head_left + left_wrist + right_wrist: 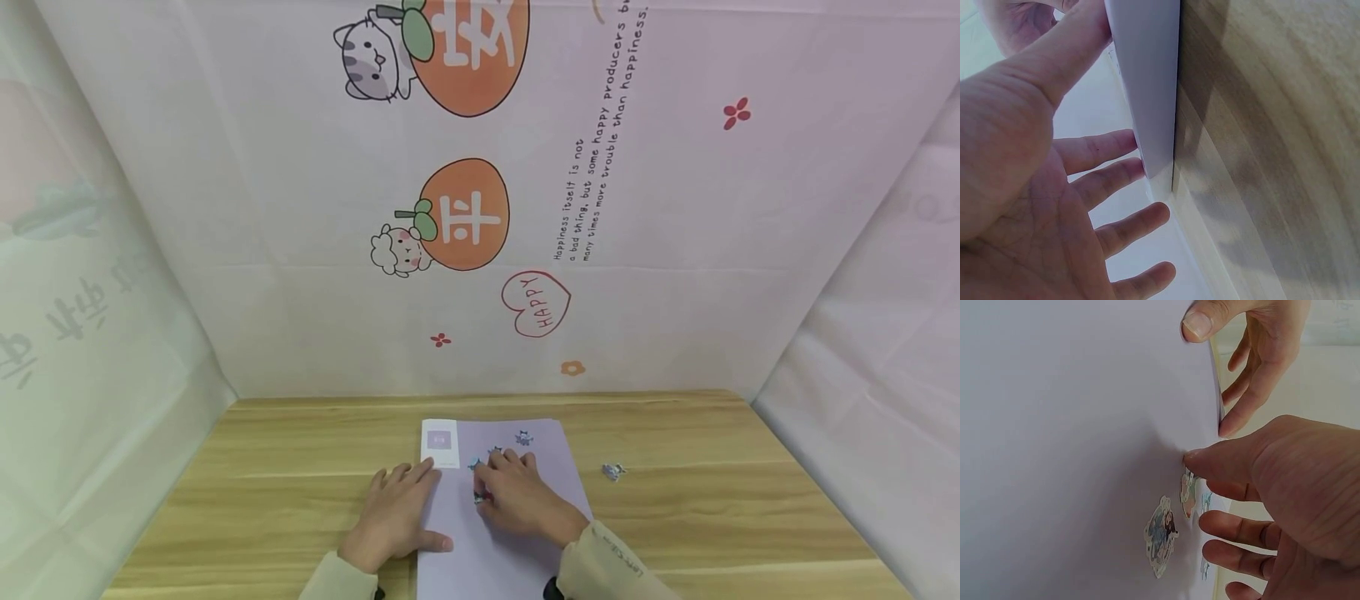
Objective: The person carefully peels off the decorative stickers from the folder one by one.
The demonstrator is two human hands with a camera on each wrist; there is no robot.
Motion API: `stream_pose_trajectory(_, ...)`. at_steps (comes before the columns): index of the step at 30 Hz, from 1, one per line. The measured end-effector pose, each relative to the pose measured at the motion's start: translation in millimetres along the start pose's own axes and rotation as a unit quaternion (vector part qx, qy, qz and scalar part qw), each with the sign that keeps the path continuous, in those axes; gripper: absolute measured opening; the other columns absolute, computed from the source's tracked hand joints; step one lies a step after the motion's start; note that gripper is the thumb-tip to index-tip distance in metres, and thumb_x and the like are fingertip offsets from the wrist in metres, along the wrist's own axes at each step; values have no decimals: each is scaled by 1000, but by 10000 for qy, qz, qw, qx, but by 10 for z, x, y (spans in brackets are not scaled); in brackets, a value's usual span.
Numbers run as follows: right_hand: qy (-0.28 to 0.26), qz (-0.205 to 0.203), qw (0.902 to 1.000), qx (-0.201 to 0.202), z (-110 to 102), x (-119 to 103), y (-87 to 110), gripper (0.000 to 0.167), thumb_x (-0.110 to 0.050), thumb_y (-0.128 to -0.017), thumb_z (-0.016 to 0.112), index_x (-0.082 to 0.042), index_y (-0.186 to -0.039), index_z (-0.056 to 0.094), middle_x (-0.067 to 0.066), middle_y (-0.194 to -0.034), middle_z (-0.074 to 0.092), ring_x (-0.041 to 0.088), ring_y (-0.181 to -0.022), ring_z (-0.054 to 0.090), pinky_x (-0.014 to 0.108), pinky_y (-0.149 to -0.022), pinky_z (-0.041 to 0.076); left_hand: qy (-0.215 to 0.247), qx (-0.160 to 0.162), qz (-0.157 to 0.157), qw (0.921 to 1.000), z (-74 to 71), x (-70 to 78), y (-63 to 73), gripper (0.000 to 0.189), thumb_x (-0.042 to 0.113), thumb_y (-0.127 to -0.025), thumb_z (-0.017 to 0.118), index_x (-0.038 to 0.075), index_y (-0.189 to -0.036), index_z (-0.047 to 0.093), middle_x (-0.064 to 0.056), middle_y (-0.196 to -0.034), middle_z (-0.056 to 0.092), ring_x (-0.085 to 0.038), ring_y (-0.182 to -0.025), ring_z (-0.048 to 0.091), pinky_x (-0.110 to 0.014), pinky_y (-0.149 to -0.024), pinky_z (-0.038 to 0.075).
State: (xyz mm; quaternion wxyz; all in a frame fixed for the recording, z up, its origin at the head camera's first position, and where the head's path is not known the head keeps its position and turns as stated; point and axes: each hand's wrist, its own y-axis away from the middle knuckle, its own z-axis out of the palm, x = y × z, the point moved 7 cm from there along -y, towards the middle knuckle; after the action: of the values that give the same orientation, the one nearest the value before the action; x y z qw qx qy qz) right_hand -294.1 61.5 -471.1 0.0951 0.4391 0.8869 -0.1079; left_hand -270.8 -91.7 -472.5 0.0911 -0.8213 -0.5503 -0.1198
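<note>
A flat lilac block [480,567], box-like with a smooth side, lies on the table with cut-out character stickers on its top. My left hand [397,512] rests along its left edge, thumb on the top, other fingers spread at the side. Over the block, my right hand [517,496] bends down and holds a small sticker [1188,495] at its thumb and index fingertips. Beside it on the lilac top lies a blue-and-black sticker [1161,536]. Farther back is another sticker [524,437]. Two more show partly by the right fingers.
A white label [440,444] with a purple square is at the block's far left corner. One loose sticker [613,472] lies on the wooden table [690,517] to the right. White printed cloth [300,317] stands behind and at both sides.
</note>
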Motion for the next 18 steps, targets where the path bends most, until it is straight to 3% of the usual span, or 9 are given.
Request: stream_pose_trajectory(18, 70, -18, 10000, -45, 15, -14, -26, 17, -23, -86, 79, -22, -101, 69, -9, -91, 51, 13, -87, 43, 40, -78, 33, 11, -54, -11, 10000, -5, 3, 8, 97, 59, -66, 87, 5, -141, 56, -18, -153, 46, -49, -136, 43, -74, -110, 27)
